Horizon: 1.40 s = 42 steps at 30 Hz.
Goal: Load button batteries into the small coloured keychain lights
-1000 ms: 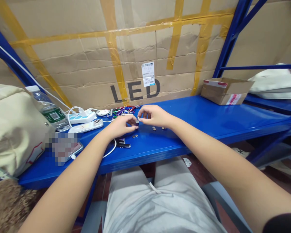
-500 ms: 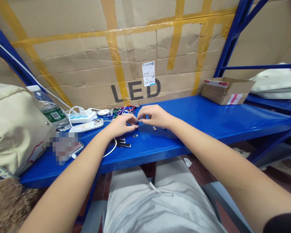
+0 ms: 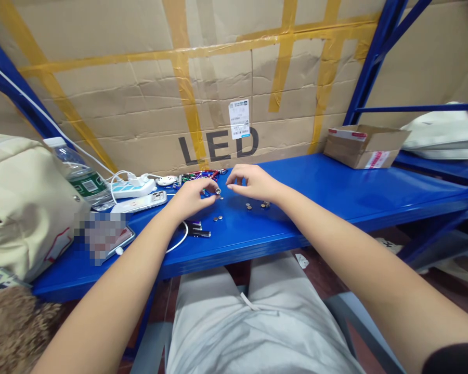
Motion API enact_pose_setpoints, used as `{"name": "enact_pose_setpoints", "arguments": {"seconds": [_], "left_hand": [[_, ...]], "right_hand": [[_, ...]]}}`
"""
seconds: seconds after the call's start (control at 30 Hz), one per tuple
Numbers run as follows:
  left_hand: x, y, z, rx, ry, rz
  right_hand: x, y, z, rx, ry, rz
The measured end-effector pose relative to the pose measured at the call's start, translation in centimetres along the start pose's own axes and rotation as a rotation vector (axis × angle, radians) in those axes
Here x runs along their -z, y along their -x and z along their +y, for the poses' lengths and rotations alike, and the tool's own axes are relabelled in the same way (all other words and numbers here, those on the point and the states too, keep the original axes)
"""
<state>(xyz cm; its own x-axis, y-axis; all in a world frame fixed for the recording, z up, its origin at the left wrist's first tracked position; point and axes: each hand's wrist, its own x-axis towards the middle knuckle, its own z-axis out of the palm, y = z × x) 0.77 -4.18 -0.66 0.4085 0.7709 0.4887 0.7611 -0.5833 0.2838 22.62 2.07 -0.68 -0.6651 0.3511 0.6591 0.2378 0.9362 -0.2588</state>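
Note:
My left hand (image 3: 197,196) holds a small metal tube (image 3: 218,191) between thumb and fingers, its round open end turned towards me. It looks like a mini flashlight barrel. Just to the right, my right hand (image 3: 251,182) hovers apart from the tube, fingers bent and slightly apart, with nothing visible in them. A small silver button cell (image 3: 221,198) lies below the tube. Closer to me are two more button cells (image 3: 220,217), and several others (image 3: 249,208) lie under my right hand. Dark flashlight tubes (image 3: 199,234) rest near my left wrist.
A pile of coloured metal tubes (image 3: 203,176) lies at the back by a power strip (image 3: 134,187). Phones (image 3: 144,201), a bottle (image 3: 83,179) and a beige bag (image 3: 27,197) crowd the left. An open cardboard box (image 3: 364,145) stands at the back right of the blue table (image 3: 327,192).
My right hand has come off the tube and moved slightly right. The tube has tipped so its open end faces me, and a button cell now shows on the table below it.

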Motion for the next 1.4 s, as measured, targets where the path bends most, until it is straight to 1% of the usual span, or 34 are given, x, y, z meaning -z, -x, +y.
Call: {"name": "enact_pose_setpoints", "arguments": {"seconds": [0.1, 0.23, 0.33, 0.4, 0.5, 0.6, 0.7, 0.77, 0.87, 0.93, 0.97, 1.0, 1.1, 1.17, 1.2, 1.3, 1.4], "left_hand": [[0.1, -0.1, 0.1, -0.051, -0.055, 0.064], [0.0, -0.1, -0.1, -0.062, -0.085, 0.041], [0.0, 0.0, -0.2, -0.047, -0.090, 0.019], [-0.1, 0.0, -0.3, -0.033, -0.090, 0.011], [-0.3, -0.1, -0.4, -0.012, -0.082, 0.005], [-0.7, -0.2, -0.4, 0.005, -0.040, -0.005], [-1.1, -0.2, -0.4, 0.021, -0.001, -0.036], [-1.2, -0.2, -0.5, 0.051, 0.015, -0.045], [-1.1, -0.2, -0.6, 0.116, 0.026, -0.019], [-0.9, -0.2, -0.7, 0.153, 0.022, 0.002], [-0.9, -0.2, -0.7, 0.168, 0.018, 0.006], [-0.8, -0.2, -0.7, 0.180, 0.013, 0.008], [-0.7, -0.2, -0.8, 0.197, 0.007, 0.007], [-0.7, -0.2, -0.9, 0.199, 0.008, 0.002], [-0.7, -0.2, -0.9, 0.200, 0.007, -0.002], [-0.8, -0.2, -1.0, 0.206, 0.006, -0.014], [-0.8, -0.2, -0.9, 0.211, 0.006, -0.018]], "right_hand": [[-0.3, 0.0, 0.2, 0.014, 0.010, 0.003], [-0.6, 0.1, -0.4, 0.140, 0.016, 0.017], [-0.7, 0.2, -1.0, 0.227, 0.141, -0.019], [-0.9, 0.2, -1.4, 0.231, 0.277, -0.052], [-1.2, 0.1, -1.8, 0.173, 0.445, -0.113], [-1.6, -0.2, -2.0, 0.081, 0.465, -0.157], [-2.0, -0.4, -1.9, 0.016, 0.373, -0.175], [-2.1, -0.4, -1.5, -0.022, 0.253, -0.168], [-2.2, -0.4, -0.6, -0.144, 0.034, -0.062], [-2.3, -0.4, 0.1, -0.218, -0.003, -0.009], [-2.4, -0.4, 0.4, -0.227, 0.025, -0.024], [-2.5, -0.5, 0.7, -0.219, 0.067, -0.071], [-3.1, -0.7, 1.2, -0.172, 0.164, -0.287], [-3.5, -0.9, 1.3, -0.173, 0.202, -0.374], [-3.7, -1.0, 1.2, -0.183, 0.227, -0.387], [-4.0, -1.3, 1.2, -0.225, 0.277, -0.369], [-3.8, -1.4, 1.4, -0.248, 0.238, -0.363]]}}
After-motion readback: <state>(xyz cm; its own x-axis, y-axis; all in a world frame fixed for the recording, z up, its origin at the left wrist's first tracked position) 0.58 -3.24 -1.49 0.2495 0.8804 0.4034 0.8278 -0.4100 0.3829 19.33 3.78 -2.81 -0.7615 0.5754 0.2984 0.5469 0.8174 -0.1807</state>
